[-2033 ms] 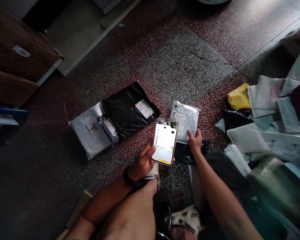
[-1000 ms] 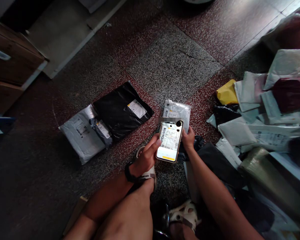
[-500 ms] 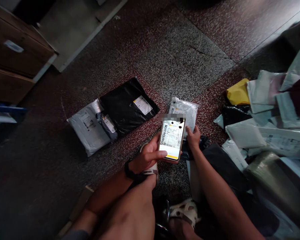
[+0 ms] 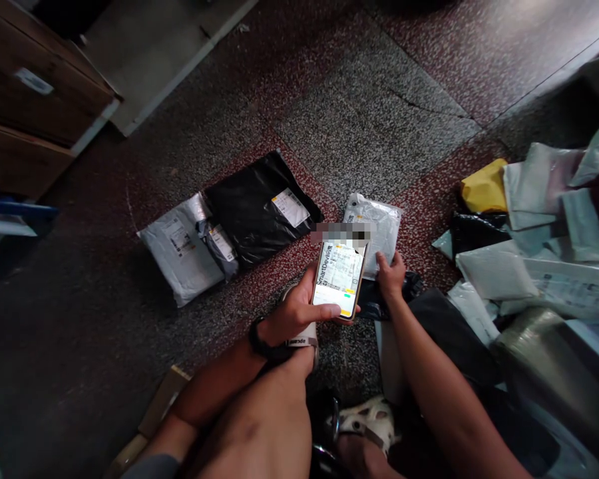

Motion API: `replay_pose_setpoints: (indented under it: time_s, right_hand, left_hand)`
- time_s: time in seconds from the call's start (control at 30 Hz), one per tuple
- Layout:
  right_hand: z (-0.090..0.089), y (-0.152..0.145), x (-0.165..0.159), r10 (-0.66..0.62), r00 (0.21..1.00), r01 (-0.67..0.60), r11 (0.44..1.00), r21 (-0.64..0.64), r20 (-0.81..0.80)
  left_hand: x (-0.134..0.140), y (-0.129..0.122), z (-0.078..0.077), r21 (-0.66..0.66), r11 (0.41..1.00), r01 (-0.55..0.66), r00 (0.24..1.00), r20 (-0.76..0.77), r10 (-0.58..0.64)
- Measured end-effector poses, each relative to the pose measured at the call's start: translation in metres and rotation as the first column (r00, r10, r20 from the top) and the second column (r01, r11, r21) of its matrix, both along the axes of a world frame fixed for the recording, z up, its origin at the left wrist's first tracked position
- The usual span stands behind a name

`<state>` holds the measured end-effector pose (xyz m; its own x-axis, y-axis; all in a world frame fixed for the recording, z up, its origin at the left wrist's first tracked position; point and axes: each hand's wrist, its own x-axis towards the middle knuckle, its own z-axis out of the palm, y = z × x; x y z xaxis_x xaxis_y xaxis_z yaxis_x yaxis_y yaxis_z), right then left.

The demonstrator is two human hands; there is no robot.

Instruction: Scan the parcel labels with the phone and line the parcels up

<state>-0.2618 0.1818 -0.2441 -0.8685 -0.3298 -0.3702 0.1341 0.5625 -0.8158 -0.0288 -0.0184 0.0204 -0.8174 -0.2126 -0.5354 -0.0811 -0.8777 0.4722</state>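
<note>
Left hand point(image 4: 292, 313) grips phone point(image 4: 338, 279) over white parcel point(image 4: 374, 226); right hand point(image 4: 392, 276) pins parcel's near edge flat, label readable.

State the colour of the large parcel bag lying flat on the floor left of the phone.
Black, with a white shipping label; the large parcel bag shows best in the head view.

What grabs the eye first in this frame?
The lit phone at centre, held in the left hand with the thumb on its screen. Just behind it the right hand pins a clear-wrapped parcel to the floor. A black mailer and a grey mailer lie side by side to the left, and a heap of parcels fills the right edge.
</note>
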Motion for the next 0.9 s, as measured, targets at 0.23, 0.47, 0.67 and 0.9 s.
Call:
replay_pose_setpoints:
  time_s: [0.23,0.47,0.67,0.9]
  right_hand:
    - [-0.002,0.001,0.000,-0.025,1.000,0.025,1.000,0.007,0.015]
    - [0.013,-0.003,-0.004,-0.051,0.992,0.057,0.997,-0.056,0.113]
    - [0.057,-0.044,-0.047,0.030,0.987,0.003,0.979,-0.206,0.156]
    - [0.052,-0.253,-0.055,0.600,0.756,-0.508,0.789,-0.345,0.260]
  left_hand:
    - [-0.014,-0.003,-0.001,-0.111,0.988,-0.110,0.982,0.142,0.125]
    - [-0.018,-0.005,-0.006,-0.243,0.949,-0.203,0.965,0.115,0.236]
    - [-0.006,-0.004,-0.007,-0.084,0.976,-0.201,0.973,0.096,0.208]
    - [-0.002,0.000,-0.017,-0.071,0.984,-0.164,0.981,0.094,0.170]
